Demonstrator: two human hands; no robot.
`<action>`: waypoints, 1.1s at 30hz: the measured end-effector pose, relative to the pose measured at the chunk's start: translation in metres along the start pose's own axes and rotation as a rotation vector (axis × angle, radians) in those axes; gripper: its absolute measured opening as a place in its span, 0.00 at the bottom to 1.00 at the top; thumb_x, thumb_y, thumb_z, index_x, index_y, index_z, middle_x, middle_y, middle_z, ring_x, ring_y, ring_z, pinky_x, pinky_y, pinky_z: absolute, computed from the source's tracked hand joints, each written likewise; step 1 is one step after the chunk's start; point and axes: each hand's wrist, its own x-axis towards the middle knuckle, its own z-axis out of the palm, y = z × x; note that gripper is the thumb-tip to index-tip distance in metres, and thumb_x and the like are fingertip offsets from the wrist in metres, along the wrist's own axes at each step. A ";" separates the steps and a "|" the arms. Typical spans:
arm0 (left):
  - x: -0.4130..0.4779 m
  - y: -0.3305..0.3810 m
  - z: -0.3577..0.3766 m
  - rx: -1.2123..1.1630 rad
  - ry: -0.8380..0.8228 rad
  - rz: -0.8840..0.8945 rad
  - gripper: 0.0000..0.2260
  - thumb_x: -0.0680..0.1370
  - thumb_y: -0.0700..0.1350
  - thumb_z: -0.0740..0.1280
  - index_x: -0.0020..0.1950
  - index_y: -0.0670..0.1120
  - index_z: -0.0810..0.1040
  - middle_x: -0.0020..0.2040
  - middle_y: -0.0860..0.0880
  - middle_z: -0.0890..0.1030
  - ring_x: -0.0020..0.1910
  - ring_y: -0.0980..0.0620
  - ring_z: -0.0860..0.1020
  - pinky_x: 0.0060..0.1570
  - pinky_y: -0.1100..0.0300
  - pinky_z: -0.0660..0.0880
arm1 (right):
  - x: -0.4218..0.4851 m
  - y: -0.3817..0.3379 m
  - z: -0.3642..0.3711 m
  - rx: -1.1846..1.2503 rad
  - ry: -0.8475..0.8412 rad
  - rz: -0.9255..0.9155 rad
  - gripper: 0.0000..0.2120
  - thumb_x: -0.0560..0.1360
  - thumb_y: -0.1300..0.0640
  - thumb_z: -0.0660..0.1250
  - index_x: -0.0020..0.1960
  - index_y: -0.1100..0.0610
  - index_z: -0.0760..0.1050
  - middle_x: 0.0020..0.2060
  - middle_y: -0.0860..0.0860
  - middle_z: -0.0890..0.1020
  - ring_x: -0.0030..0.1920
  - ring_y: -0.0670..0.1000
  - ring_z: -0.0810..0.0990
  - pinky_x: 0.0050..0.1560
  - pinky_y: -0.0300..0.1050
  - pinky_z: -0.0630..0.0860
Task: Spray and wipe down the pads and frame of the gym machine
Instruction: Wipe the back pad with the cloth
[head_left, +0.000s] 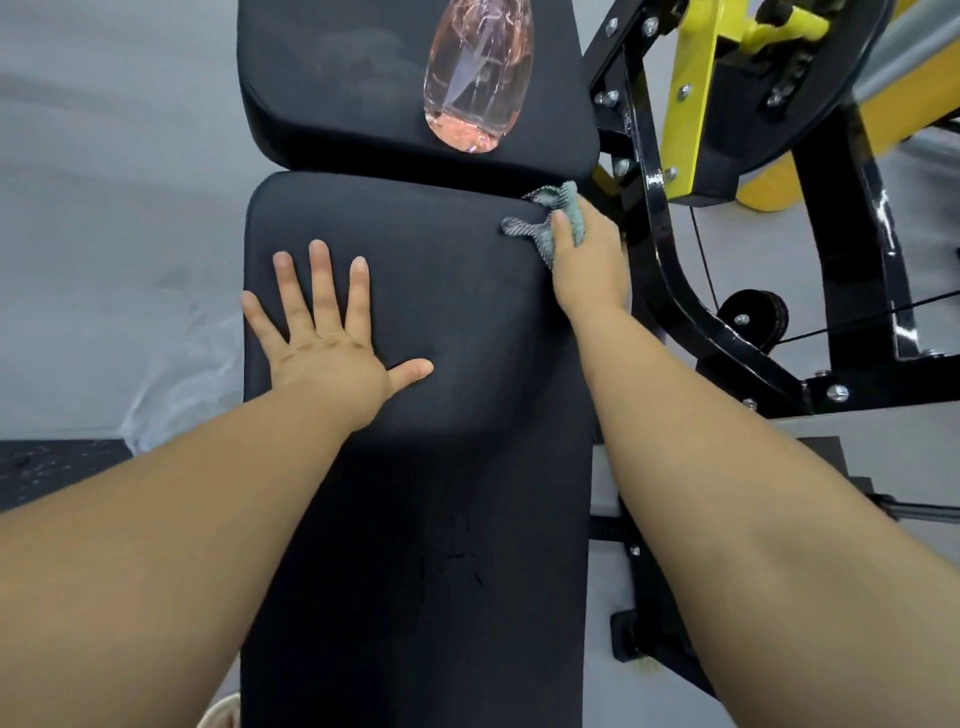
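Head view, entries listed near to far.

- near pad (415, 571): long, black, upholstered; runs from the bottom edge up the middle. Faint scuff marks on its near half.
- left hand (332, 338): palm down, flat on the left part of the near pad. Fingers are straight and spread apart, thumb out to the right. Holds nothing.
- right hand (589, 265): at the far right corner of the near pad, closed on the cloth. The thumb presses the cloth from above; the other fingers are hidden past the pad's right edge.
- cloth (545, 228): grey-green, ribbed, bunched. Lies on the far right corner of the near pad, its ends sticking out to the left of and beyond the thumb.
- pulley wheel (753, 314): small, black, right of the right hand. A thin cable runs off to the right.
- frame (662, 249): glossy black steel, bolted, curving along the right side just beside both pads.
- far pad (332, 93): black, wider, set just beyond the near pad with a narrow gap between them.
- spray bottle (478, 78): clear, with pink liquid gathered at its near end. Rests on the right half of the far pad; its top is cut off by the picture's edge.
- yellow bar (693, 104): bolted to the frame, far right.
- floor (104, 182): grey, left of the pads.
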 end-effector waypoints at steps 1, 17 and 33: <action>-0.001 0.001 -0.001 -0.004 0.000 0.002 0.47 0.68 0.77 0.46 0.63 0.50 0.19 0.70 0.43 0.22 0.70 0.38 0.26 0.67 0.36 0.34 | -0.001 0.003 0.000 -0.005 0.027 -0.002 0.19 0.80 0.47 0.54 0.70 0.46 0.67 0.64 0.48 0.73 0.60 0.50 0.74 0.55 0.42 0.69; -0.001 0.002 0.002 0.018 0.059 -0.003 0.48 0.68 0.76 0.47 0.71 0.50 0.24 0.72 0.43 0.24 0.71 0.39 0.27 0.68 0.37 0.34 | -0.034 0.027 -0.001 0.183 0.004 0.252 0.23 0.80 0.44 0.53 0.72 0.51 0.62 0.66 0.48 0.72 0.66 0.50 0.69 0.64 0.44 0.64; -0.093 0.058 0.078 0.260 0.194 0.419 0.42 0.74 0.69 0.55 0.77 0.50 0.37 0.77 0.45 0.41 0.75 0.40 0.44 0.71 0.46 0.51 | -0.121 0.083 -0.005 0.170 0.010 0.395 0.23 0.83 0.49 0.47 0.57 0.63 0.75 0.56 0.58 0.78 0.57 0.58 0.74 0.53 0.47 0.67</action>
